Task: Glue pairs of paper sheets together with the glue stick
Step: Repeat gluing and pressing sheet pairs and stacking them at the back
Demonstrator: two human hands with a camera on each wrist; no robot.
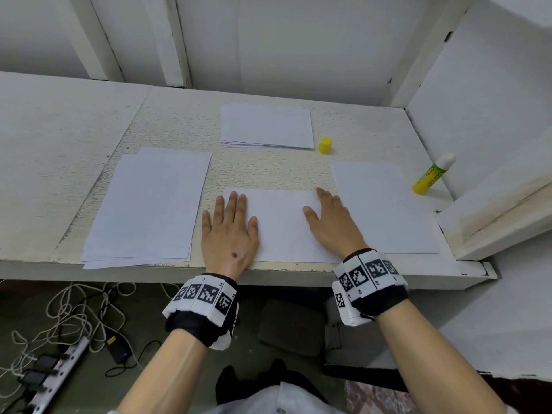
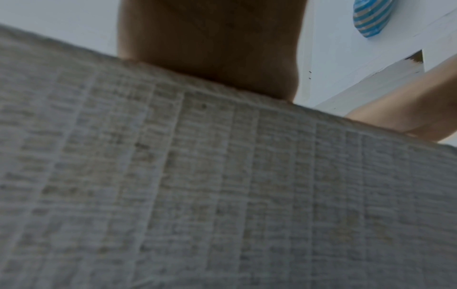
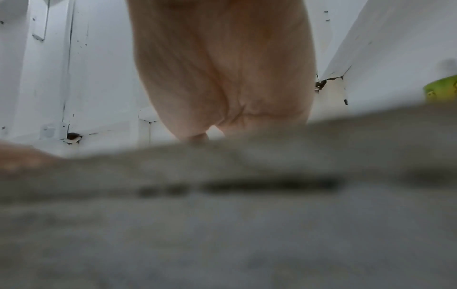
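Head view: left hand point(image 1: 230, 234) and right hand point(image 1: 331, 224) flat, fingers straight, pressing centre sheet point(image 1: 283, 225) at table point(image 1: 59, 144) front edge. Stack point(image 1: 149, 204) centre left, pile point(image 1: 265, 125) upper centre, single sheet point(image 1: 382, 207) right. Cap point(image 1: 325, 145) beside pile. Glue stick point(image 1: 433, 174) uncapped, far right, leaning on wall.

Left wrist view: palm on blurred surface.

Right wrist view: palm down; glue stick at right edge.

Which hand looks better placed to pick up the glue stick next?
Probably the right hand. It lies flat on the middle sheet, on the side where the uncapped glue stick stands. The left hand would have to cross over.
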